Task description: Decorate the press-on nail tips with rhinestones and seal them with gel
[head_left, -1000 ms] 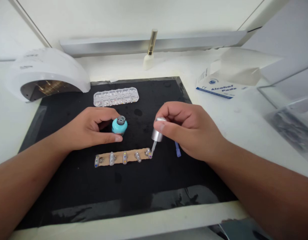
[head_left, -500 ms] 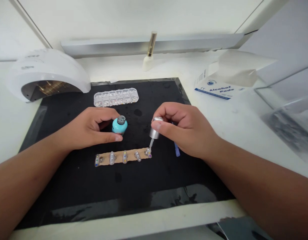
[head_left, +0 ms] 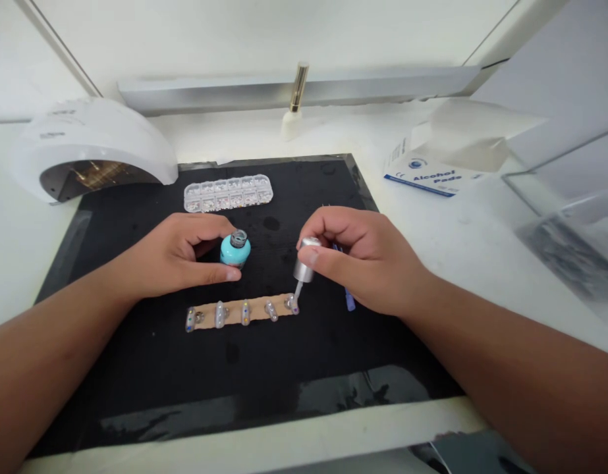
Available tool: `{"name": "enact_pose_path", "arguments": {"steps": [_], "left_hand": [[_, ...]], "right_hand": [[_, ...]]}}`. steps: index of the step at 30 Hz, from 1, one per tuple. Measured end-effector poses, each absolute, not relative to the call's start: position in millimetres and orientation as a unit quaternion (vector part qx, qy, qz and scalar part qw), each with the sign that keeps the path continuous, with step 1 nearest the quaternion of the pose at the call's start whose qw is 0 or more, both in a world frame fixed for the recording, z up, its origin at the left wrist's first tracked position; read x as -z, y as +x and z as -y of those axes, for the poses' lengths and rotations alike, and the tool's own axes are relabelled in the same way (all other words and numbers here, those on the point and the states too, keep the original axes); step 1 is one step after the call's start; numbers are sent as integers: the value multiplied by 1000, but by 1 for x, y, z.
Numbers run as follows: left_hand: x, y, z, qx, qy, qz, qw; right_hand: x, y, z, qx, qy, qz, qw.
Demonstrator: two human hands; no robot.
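Note:
My left hand [head_left: 185, 253] is closed around a turquoise nail polish bottle [head_left: 235, 251] with its neck uncovered. Between the thumb and fingers of my right hand [head_left: 358, 257] is a silver-capped nail polish brush [head_left: 304, 266], its tip pointing down at the rightmost nail tip [head_left: 294, 304]. Brush and nail tip seem to touch. Several nail tips with coloured gems stand along a tan strip [head_left: 234, 317], which lies on a black mat [head_left: 264, 375]. A blue-purple tool [head_left: 350, 300] lies partly hidden under my right hand.
A clear compartment case [head_left: 228, 193] of small gems lies behind my left hand. At the back left stands a white nail lamp [head_left: 106, 135], and a cream bottle with a gold cap [head_left: 292, 122] is at the back. An alcohol pads box [head_left: 427, 172] stands at right.
My right hand and the brush have dipped slightly, with the brush still at the rightmost nail tip. My left hand holds the bottle in nearly the same spot.

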State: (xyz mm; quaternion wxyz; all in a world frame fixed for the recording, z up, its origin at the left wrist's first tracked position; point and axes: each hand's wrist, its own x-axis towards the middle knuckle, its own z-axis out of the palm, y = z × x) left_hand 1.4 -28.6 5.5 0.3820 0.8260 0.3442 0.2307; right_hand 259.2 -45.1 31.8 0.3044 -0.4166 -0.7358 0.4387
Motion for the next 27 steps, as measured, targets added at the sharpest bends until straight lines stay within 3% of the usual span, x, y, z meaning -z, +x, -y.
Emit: {"name": "enact_pose_path", "arguments": {"steps": [9,18,27], "left_hand": [[-4,1,28,-233,828,-344,377],[-6,2,29,-233,831,-338,375],[-5,1,29,-225,827,-349,379]], "right_hand": [[-36,256,46,-401,-475,716,317],[-31,258,45,-456,-434,714,306],[-36,254,46,-391,-497,711,307]]}}
